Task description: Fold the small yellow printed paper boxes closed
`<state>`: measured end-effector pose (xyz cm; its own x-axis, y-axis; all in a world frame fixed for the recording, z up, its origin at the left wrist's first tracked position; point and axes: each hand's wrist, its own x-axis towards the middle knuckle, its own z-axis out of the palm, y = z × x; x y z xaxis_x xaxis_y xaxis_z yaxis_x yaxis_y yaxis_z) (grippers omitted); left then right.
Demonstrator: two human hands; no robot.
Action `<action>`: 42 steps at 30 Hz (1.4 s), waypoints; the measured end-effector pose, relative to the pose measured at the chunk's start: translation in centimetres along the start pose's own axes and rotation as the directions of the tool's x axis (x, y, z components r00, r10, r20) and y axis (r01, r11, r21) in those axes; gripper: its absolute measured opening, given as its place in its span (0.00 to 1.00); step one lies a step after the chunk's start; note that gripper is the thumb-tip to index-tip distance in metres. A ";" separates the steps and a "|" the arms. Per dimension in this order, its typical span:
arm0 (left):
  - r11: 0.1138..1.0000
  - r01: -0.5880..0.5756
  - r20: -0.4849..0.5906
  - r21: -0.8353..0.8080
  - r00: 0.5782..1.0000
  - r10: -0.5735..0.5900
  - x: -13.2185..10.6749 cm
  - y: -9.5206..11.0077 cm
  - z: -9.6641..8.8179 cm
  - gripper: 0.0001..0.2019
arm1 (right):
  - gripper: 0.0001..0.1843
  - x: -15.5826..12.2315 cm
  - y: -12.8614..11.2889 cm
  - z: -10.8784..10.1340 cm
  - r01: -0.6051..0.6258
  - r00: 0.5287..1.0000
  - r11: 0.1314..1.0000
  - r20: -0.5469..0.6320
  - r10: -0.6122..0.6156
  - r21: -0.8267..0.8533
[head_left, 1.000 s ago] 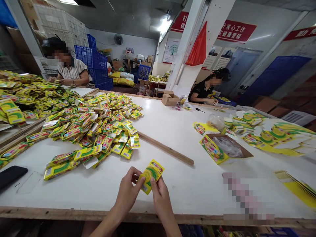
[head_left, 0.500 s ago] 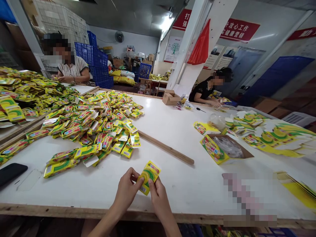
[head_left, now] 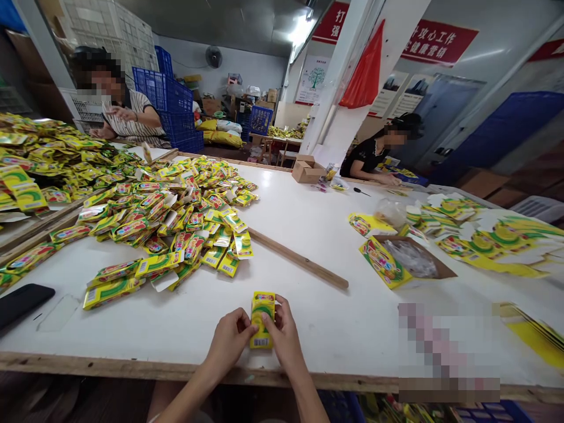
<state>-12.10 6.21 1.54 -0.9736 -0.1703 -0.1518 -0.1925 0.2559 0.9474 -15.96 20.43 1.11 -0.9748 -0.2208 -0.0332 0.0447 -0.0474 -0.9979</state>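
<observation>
Near the table's front edge, a small yellow and green printed box (head_left: pixel 263 311) stands nearly upright in the view, its barcode at the bottom. My left hand (head_left: pixel 232 338) pinches its left side near the lower corner. On the other side my right hand (head_left: pixel 284 335) grips it, thumb on the front face and fingers behind the right edge. What lies behind the box is hidden. A large heap of similar small boxes (head_left: pixel 176 217) spreads over the table to the left, some with open flaps.
A wooden stick (head_left: pixel 299 258) lies beyond my hands. To the right are an open display box (head_left: pixel 385 264) with clear plastic inside and flat printed cartons (head_left: pixel 489 235). A black phone (head_left: pixel 24 305) rests at left. Two people sit across, one left (head_left: pixel 136 120), one right (head_left: pixel 363 158).
The small box has turned from tilted to nearly upright, still between both hands. The person at left has raised a hand, and a small packet now shows near the heap's far edge.
</observation>
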 end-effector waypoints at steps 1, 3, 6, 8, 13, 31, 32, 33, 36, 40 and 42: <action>1.000 0.000 -0.006 -0.003 1.000 0.000 0.0 -0.1 0.0 0.08 | 0.27 0.0 0.1 -0.2 -0.007 1.000 1.000 0.026 0.007 0.000; 1.000 0.000 -0.019 0.003 1.000 0.000 -0.1 -0.1 0.1 0.08 | 0.26 -0.1 0.2 -0.5 -0.022 0.998 1.000 0.062 0.022 0.005; 1.000 0.000 -0.023 0.026 1.000 0.001 -0.2 -0.1 0.2 0.08 | 0.25 -0.4 0.3 -0.8 -0.036 0.996 0.999 0.086 0.036 0.001; 0.999 -0.001 -0.024 0.044 1.000 0.002 -0.3 -0.1 0.3 0.07 | 0.24 -0.7 0.3 -0.8 -0.037 0.995 0.999 0.088 0.038 -0.013; 0.996 0.011 -0.033 0.090 0.999 -0.008 -0.6 -0.2 0.4 0.08 | 0.22 -1.1 0.0 -0.7 -0.033 0.995 0.999 0.097 0.036 -0.034; 0.942 -0.080 0.127 -0.326 0.984 0.127 -1.3 -0.2 -0.4 0.24 | 0.20 -1.8 -1.7 -0.4 -0.088 0.973 0.996 0.214 0.081 0.023; 0.946 -0.087 0.144 -0.313 0.980 0.138 -1.3 -0.2 -0.4 0.21 | 0.19 -1.7 -1.7 -0.5 -0.082 0.971 0.996 0.227 0.076 0.017; 0.950 -0.095 0.158 -0.298 0.976 0.147 -1.2 -0.1 -0.4 0.19 | 0.18 -1.7 -1.7 -0.5 -0.079 0.969 0.997 0.238 0.073 0.014; 0.956 -0.090 0.173 -0.279 0.975 0.142 -1.2 -0.2 -0.4 0.18 | 0.18 -1.7 -1.6 -0.6 -0.080 0.964 0.997 0.255 0.072 0.019; 0.927 -0.020 0.165 -0.374 0.982 0.087 -1.2 -0.8 -0.6 0.28 | 0.19 -1.6 -1.2 -0.7 -0.105 0.961 0.994 0.259 0.096 0.021; 0.894 0.015 0.207 -0.447 0.975 0.087 -1.3 -1.0 -0.8 0.34 | 0.19 -1.5 -1.1 -0.7 -0.112 0.961 0.994 0.257 0.102 0.021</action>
<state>-10.56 5.38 1.06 -0.9909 0.0526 -0.1242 -0.1323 -0.1995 0.9709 -14.68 21.53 2.20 -0.8760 -0.4672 -0.1196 0.1578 -0.0434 -0.9865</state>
